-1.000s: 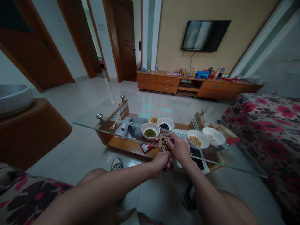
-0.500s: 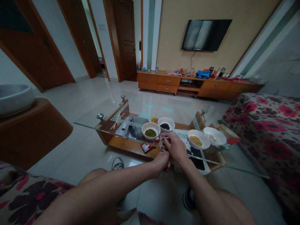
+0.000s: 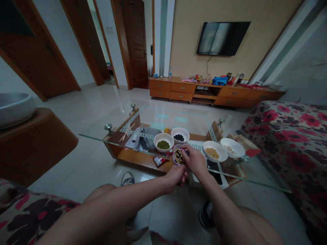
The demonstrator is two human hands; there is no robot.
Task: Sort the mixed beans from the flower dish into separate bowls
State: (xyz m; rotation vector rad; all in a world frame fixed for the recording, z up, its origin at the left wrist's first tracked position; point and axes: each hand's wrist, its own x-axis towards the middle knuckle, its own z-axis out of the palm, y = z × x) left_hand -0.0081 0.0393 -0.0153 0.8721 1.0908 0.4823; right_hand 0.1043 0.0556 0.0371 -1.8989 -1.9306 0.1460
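In the head view, we see the right hand [image 3: 195, 162] above the small bowl [image 3: 176, 149], its fingertips pinched together, seemingly on a thin dark utensil [image 3: 180, 147], mostly hidden. The bowl, with pale and black beans, is at the near edge of the glass tabletop [image 3: 255, 181]. The left hand [image 3: 176, 175] curls at its near side; we cannot tell what it grips. The green-bean bowl [image 3: 163, 136] stands just beyond.

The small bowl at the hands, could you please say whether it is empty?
Not empty: pale and black beans lie inside the small bowl. How full it is, I cannot tell; the right hand hides part.
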